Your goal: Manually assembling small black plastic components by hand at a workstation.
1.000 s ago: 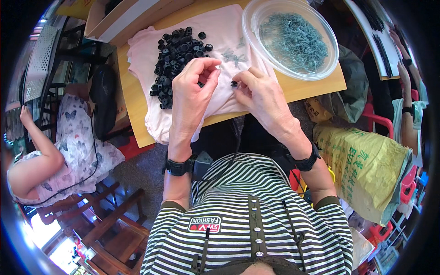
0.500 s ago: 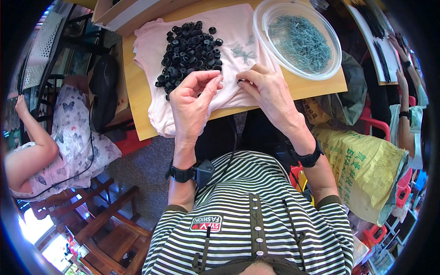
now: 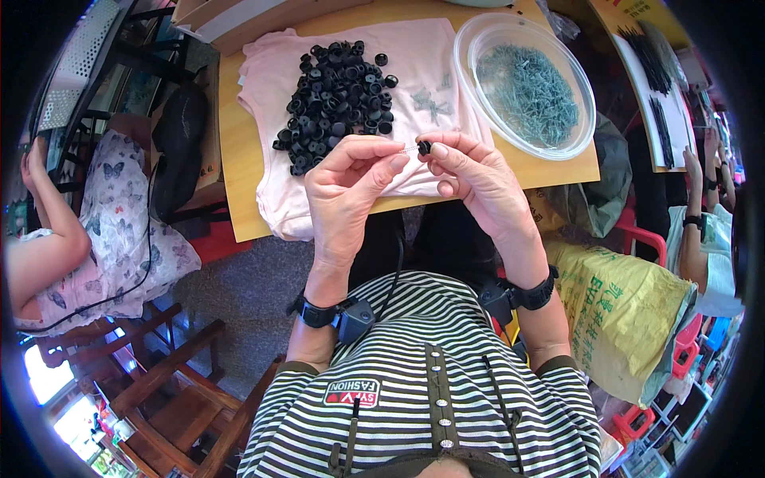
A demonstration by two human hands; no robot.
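Over the near edge of the cloth, my two hands meet. My left hand (image 3: 348, 177) pinches a thin, short metal piece (image 3: 410, 149), like a small spring or screw; its exact kind is too small to tell. Between thumb and finger of my right hand (image 3: 484, 177) is a small round black plastic cap (image 3: 425, 148), with the metal piece's end at it. Whether the piece is inside the cap cannot be made out. Beyond my left hand, a heap of similar black caps (image 3: 339, 99) lies on a pink cloth (image 3: 275, 60).
A round clear plastic tub (image 3: 586, 119) of thin grey metal pieces (image 3: 530, 99) stands at the table's right. A cardboard box (image 3: 239, 24) borders the far left. Other people sit at both sides, and a yellow sack (image 3: 613, 319) stands right of me.
My right hand has moved left, bringing the black cap up to my left hand's fingertips. The cap and the metal piece now meet, where a gap was before.
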